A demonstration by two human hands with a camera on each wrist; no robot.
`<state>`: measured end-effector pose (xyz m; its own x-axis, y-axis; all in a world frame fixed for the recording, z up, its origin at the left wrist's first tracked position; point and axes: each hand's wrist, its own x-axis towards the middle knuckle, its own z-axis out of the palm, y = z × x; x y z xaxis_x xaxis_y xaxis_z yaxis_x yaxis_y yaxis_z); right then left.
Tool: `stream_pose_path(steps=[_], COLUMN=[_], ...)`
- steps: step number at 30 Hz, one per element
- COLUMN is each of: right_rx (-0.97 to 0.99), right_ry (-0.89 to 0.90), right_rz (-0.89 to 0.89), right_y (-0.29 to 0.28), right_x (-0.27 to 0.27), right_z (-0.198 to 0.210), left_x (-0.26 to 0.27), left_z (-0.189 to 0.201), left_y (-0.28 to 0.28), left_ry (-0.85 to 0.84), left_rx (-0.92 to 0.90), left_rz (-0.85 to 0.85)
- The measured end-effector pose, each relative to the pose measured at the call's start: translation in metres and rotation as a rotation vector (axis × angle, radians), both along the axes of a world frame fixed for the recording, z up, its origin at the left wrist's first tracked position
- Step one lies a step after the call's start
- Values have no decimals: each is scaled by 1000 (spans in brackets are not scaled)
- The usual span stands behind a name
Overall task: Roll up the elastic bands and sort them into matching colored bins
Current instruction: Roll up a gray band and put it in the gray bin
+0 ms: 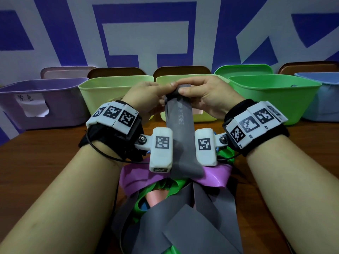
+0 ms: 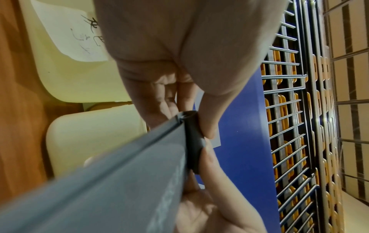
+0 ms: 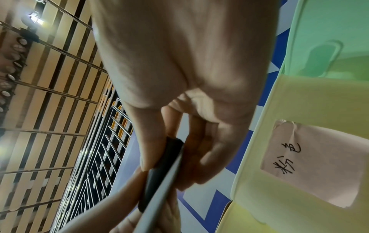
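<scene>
Both hands meet at the far end of a grey elastic band (image 1: 178, 129), raised in front of the row of bins. Left hand (image 1: 145, 96) and right hand (image 1: 205, 96) each pinch the small tight roll (image 2: 192, 141) between thumb and fingertips, one at either edge, presumably so the coil winds evenly across the band's width. Only a few turns are formed; the unrolled length hangs back toward the person, its tail lying on a heap of loose bands (image 1: 174, 208) in grey, green and violet on the wooden table (image 1: 45, 162). Behind the hands stand a violet bin (image 1: 36, 88), two pale yellow bins (image 1: 102, 88), a green bin (image 1: 275, 88) and a blue bin (image 1: 321, 99), several bearing handwritten paper labels. No grey bin is evident, so the destination cannot be told. Rolling is judged to be at an early stage.
</scene>
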<state>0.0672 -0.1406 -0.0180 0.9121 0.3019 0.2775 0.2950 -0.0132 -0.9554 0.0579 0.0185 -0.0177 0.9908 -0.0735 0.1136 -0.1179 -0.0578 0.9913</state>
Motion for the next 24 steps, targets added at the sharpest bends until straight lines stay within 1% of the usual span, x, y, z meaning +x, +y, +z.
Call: stream_pose_path(steps=[5,8,12,16,21,24], right_rx=[-47,-91,-45,31,78,54], right_ry=[91,68,4,-4,-3,25], right_rz=[-4,-11,-30,-79,-76,-43], right_y=[-3,-1,0,0,0,0], right_x=[-2,-2,-1,1,-1,-3], right_z=[1,0,1,1,2,4], left_x=[-3,-4,-7,-6,-7,-9], left_z=[2,3,5,3,4,5], left_y=[-1,-2,-3,-5,-6,-5], left_ry=[-27,-61,-42,7,-53,-69], left_rx=[-72,-94,-116,-38,-113,-150], left_rz=[-26,-18,-28,-3,-11,-19])
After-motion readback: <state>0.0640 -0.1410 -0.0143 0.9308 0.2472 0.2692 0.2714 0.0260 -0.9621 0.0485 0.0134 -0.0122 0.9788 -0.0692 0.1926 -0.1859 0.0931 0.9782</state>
